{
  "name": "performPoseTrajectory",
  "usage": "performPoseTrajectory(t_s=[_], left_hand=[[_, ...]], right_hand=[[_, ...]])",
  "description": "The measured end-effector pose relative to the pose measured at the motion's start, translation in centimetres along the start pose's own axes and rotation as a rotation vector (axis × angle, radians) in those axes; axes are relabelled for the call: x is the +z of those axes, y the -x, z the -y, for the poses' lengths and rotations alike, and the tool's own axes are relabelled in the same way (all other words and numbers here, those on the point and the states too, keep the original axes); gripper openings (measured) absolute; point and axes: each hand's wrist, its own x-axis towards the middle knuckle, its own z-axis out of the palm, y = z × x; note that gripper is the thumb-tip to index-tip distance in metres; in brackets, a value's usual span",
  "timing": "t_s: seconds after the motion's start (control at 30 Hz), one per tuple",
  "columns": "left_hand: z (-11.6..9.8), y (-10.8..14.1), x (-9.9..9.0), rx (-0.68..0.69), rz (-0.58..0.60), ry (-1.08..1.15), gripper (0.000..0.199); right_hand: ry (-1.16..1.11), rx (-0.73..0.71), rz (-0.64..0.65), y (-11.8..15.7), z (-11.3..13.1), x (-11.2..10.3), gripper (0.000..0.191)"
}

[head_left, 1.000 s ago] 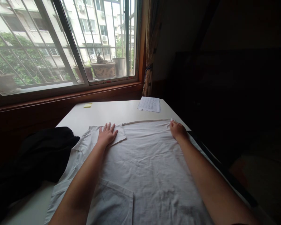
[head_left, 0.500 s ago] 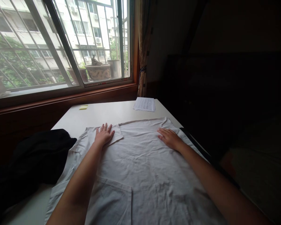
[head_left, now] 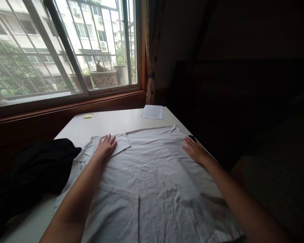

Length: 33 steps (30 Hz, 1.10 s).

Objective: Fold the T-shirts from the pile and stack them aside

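Note:
A white, wrinkled cloth garment point(head_left: 152, 168) lies spread over the table, with a folded-over flap at its far left and a large squarish panel at its near left. My left hand point(head_left: 106, 146) rests flat on the far-left flap, fingers spread. Over by the garment's right edge, my right hand point(head_left: 194, 149) lies palm down on the fabric with its fingers stretched out. Neither hand grips anything. Both forearms cross above the near part of the cloth.
The white table point(head_left: 103, 119) carries printed sheets point(head_left: 153, 112) and a yellow sticky note point(head_left: 88, 115) at its far end. Bunched black cloth point(head_left: 40, 165) lies on the left. A barred window point(head_left: 66, 50) and a tied curtain point(head_left: 150, 77) stand beyond; the right side is dark.
My right hand has slid rightward across the garment to its right edge, and the fabric there looks smoother. My left hand stays on the flap. The view has shifted slightly.

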Motion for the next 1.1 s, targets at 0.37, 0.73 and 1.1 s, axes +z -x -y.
performPoseTrajectory(t_s=[0.37, 0.73, 1.1], left_hand=[[4.2, 8.6, -0.8, 0.082, 0.026, 0.038, 0.061], [-0.2, 29.3, 0.4, 0.447, -0.109, -0.135, 0.059], [4.3, 41.0, 0.0, 0.293, -0.283, -0.192, 0.059]], right_hand=[[-0.009, -0.114, -0.14, 6.7, -1.3, -0.9, 0.058], [-0.001, -0.265, -0.256, 18.5, 2.2, -1.6, 0.053], [-0.033, -0.181, -0.477, 22.1, -1.6, -0.9, 0.045]])
